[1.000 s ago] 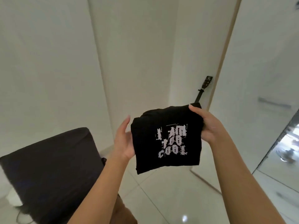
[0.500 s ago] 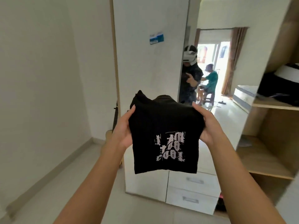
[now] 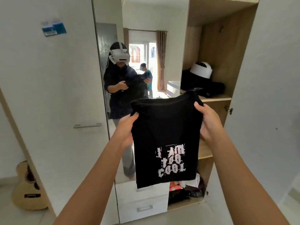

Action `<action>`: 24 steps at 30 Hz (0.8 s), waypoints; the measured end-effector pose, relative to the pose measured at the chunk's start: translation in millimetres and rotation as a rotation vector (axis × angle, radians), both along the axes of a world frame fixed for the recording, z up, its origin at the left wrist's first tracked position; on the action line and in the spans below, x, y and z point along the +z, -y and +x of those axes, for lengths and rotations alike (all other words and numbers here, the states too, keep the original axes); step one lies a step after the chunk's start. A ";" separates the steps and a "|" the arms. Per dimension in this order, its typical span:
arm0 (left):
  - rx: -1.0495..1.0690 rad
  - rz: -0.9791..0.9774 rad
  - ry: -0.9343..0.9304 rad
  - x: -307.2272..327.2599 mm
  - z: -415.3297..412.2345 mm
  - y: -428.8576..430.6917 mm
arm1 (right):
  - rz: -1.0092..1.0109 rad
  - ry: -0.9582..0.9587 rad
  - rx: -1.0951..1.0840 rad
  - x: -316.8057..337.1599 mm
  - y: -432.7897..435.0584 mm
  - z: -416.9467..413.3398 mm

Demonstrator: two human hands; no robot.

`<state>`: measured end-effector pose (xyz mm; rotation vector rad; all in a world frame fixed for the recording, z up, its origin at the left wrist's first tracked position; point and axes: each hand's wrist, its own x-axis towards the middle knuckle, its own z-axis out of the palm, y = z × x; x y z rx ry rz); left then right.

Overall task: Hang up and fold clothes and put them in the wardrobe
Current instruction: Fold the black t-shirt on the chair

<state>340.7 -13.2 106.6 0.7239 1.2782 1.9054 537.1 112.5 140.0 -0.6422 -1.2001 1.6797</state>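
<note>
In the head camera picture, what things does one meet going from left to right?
A light wooden guitar, silver bar door handle, left hand, black folded T-shirt with white print, right hand, open white wardrobe door.

Soft daylight, brightest in the mirror (image 3: 173, 54), where a reflected window (image 3: 142, 52) blows out to white. The open wardrobe (image 3: 227, 46) is in brown shade inside. Slight blur smears the blue label (image 3: 53, 29) and the guitar (image 3: 27, 189). Straight wardrobe edges bow outward at the frame's sides (wide-angle lens). The black shirt (image 3: 164, 127) swallows fold detail.
</note>
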 end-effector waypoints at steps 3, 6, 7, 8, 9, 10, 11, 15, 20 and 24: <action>-0.074 -0.017 -0.057 -1.5 -16.1 -60.6 | 0.045 0.039 -0.106 3.6 -50.4 -2.8; -0.128 -0.014 -0.113 -11.8 -32.4 -119.5 | 0.064 0.167 -0.230 -1.9 -102.9 -9.7; -0.141 -0.014 -0.130 -16.0 -36.3 -140.0 | 0.069 0.214 -0.283 -5.8 -122.4 -12.9; -0.154 -0.019 -0.139 -22.1 -40.2 -164.2 | 0.070 0.253 -0.330 -10.1 -144.0 -15.8; -0.160 -0.027 -0.140 -27.4 -41.4 -183.9 | 0.065 0.275 -0.370 -14.4 -161.8 -16.8; -0.160 -0.037 -0.134 -32.9 -41.2 -200.9 | 0.055 0.287 -0.397 -19.1 -176.1 -16.5; -0.164 -0.044 -0.127 -38.7 -40.7 -217.1 | 0.050 0.298 -0.415 -24.2 -189.5 -15.3; -0.230 -0.082 -0.109 -70.3 -30.5 -291.8 | 0.039 0.405 -0.490 -50.4 -245.4 2.0; -0.282 -0.176 -0.070 -103.9 -5.4 -365.3 | 0.057 0.561 -0.564 -80.8 -311.4 32.6; -0.261 -0.242 -0.074 -134.4 10.3 -429.0 | 0.079 0.623 -0.572 -104.7 -375.1 46.1</action>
